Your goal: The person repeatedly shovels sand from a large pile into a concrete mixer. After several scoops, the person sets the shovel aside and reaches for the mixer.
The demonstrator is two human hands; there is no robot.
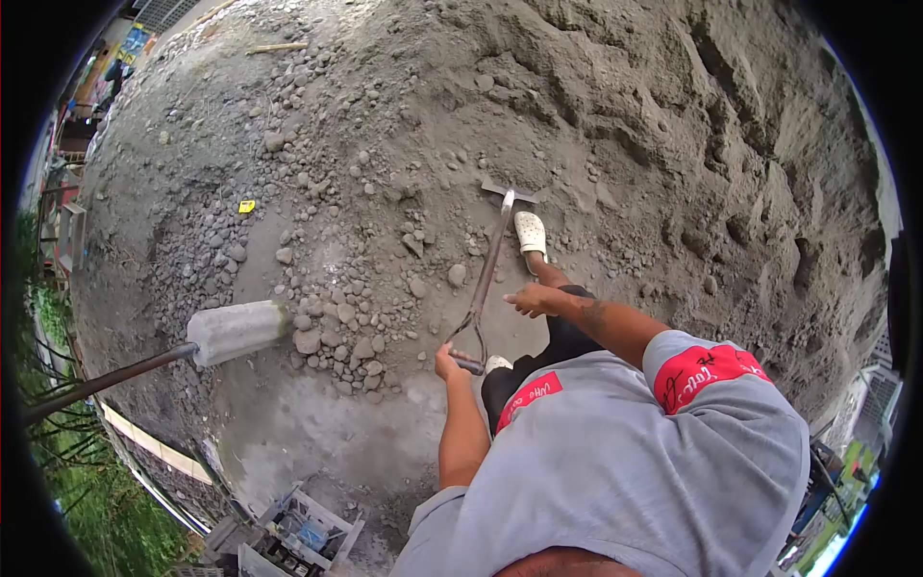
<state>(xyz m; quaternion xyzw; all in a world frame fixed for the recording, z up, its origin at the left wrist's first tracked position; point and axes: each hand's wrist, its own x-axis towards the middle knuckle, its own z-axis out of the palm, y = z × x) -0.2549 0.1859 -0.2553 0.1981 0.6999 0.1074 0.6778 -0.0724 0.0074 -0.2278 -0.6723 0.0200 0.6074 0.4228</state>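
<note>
My left hand (448, 363) is wrapped round the D-shaped grip of a shovel (493, 258). The long shaft slants up and away, and the blade's flat upper edge shows at the soil, its lower part hidden. My right hand (529, 300) is off the shaft, just to its right, with a finger extended and nothing visible in it. One foot in a white clog (530, 232) stands close beside the blade. The other clog (497, 364) shows partly near the grip. Grey, loose soil with stones (351, 332) lies left of the shovel.
A steep bank of soil (673, 125) rises ahead and to the right. To the left lies a pale concrete block (240, 333) with a long pole (115, 383) fixed in it. A yellow object (247, 207) rests among the stones; a grey frame (306, 529) stands at the lower left.
</note>
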